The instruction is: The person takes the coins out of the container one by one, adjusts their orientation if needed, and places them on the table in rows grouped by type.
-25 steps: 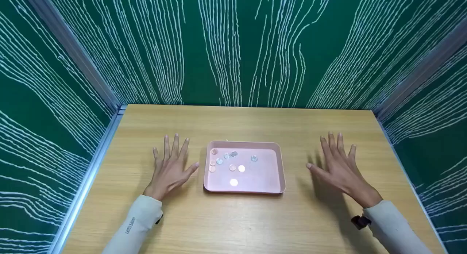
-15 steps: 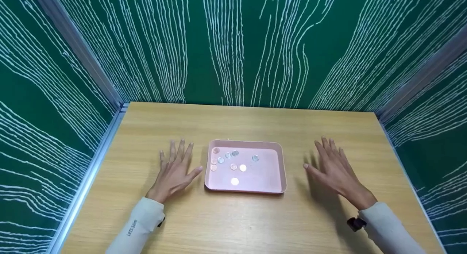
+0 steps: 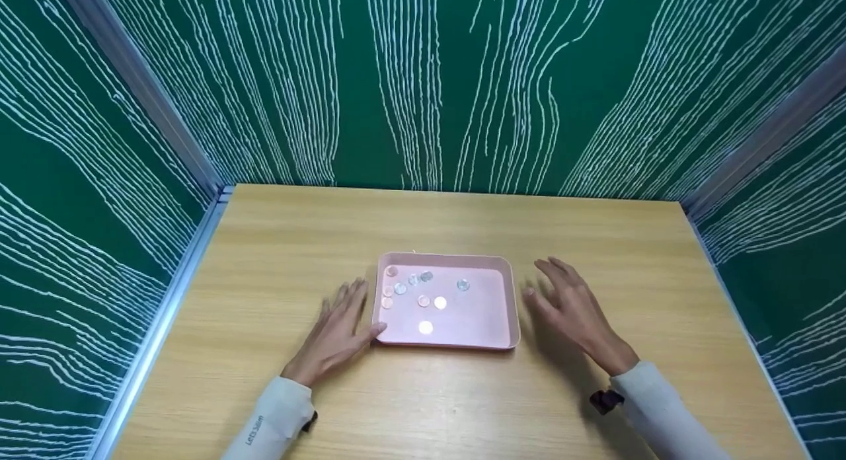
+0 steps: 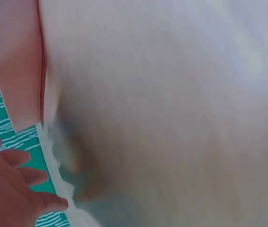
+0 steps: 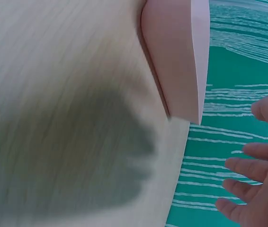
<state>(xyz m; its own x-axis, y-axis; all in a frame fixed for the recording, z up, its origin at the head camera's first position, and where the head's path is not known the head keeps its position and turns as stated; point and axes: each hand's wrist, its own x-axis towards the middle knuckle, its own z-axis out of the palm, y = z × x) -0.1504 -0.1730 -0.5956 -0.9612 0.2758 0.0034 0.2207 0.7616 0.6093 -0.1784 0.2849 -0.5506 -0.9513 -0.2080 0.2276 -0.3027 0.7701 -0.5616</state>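
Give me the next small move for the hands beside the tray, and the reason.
Probably ease the right hand gently inward to the tray's right wall. In the head view a gap separates them, while the left hand has its thumb at the near left corner, though contact is unclear. Coins lie inside, so a soft approach seems wise.

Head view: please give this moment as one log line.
pink tray: on table, coins inside | left grip: left of tray, contact unclear | right grip: apart from tray
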